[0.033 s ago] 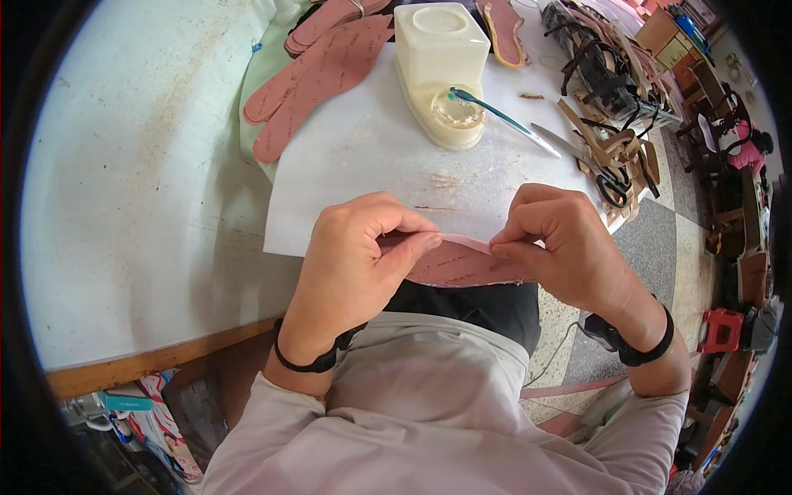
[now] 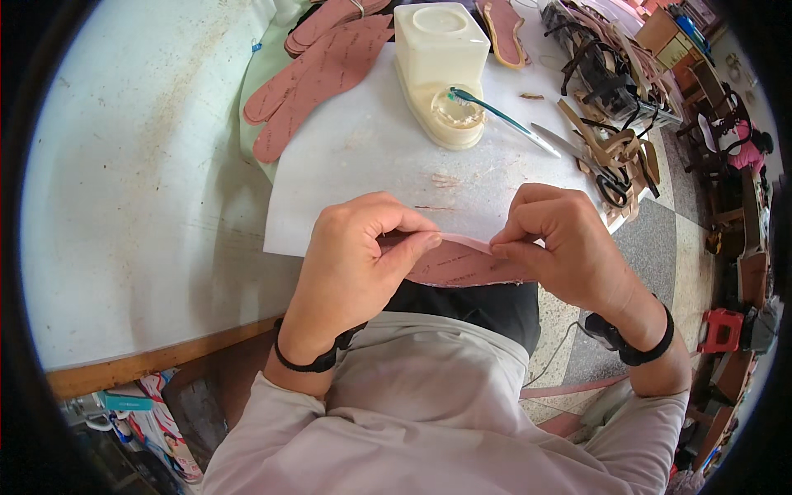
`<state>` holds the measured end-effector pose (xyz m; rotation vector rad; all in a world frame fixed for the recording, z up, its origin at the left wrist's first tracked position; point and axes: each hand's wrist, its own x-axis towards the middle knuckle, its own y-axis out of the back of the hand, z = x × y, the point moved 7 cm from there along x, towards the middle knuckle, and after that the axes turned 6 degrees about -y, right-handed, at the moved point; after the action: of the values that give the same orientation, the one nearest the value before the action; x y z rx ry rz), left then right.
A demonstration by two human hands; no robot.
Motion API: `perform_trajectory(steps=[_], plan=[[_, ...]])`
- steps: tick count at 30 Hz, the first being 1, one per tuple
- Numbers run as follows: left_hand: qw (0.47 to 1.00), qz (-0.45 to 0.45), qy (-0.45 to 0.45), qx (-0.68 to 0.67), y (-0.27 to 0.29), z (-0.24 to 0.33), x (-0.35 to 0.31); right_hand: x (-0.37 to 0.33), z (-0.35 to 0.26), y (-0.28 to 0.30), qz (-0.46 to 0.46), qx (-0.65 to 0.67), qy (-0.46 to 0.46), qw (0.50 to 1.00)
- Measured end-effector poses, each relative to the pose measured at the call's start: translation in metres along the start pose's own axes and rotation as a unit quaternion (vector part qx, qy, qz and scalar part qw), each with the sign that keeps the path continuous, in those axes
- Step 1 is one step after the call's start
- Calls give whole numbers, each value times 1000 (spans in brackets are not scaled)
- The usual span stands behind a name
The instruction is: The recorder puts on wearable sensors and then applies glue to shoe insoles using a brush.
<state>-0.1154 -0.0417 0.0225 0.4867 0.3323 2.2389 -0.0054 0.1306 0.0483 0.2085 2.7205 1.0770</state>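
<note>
A pink insole (image 2: 466, 266) with dark print is stretched between my hands at the front edge of the white sheet. Along its far edge runs a paler pink strip (image 2: 466, 240), folded or turned over. My left hand (image 2: 363, 247) pinches that edge between thumb and forefinger. On the right, my right hand (image 2: 557, 239) grips the same edge in a like pinch, a short way off. Both palms face inward, and the insole's two ends are hidden behind my hands.
Beyond stands a cream plastic glue bottle (image 2: 441, 62), a teal-and-white toothbrush (image 2: 507, 122) resting across its dish. More pink insoles (image 2: 318, 91) lie at the left on the white sheet (image 2: 346, 173). Scissors (image 2: 610, 186) and brown strap scraps (image 2: 631, 148) sit near the right edge.
</note>
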Motion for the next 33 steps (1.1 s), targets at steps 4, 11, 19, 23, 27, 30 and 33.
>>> perform_trajectory(steps=[4,11,19,23,27,30,33], plan=[[1000,-2,15,-11,-1,-1,0,0,1,-2,-1,-6,26,1000],[1000,-2,18,-15,0,-1,-1,-1,-1,-4,-17,-20,17,1000],[1000,-5,8,-17,2,1,0,-2,-7,-6,-6,-40,52,998],[1000,-1,5,-26,5,2,3,-4,-16,-7,12,-68,77,995],[998,4,-47,46,5,10,9,-2,-20,-10,25,-105,94,990],[971,-24,-128,200,1,26,14,0,-18,-11,28,-111,88,990],[946,-25,-194,258,-8,38,14,1,-16,-10,34,-101,86,991]])
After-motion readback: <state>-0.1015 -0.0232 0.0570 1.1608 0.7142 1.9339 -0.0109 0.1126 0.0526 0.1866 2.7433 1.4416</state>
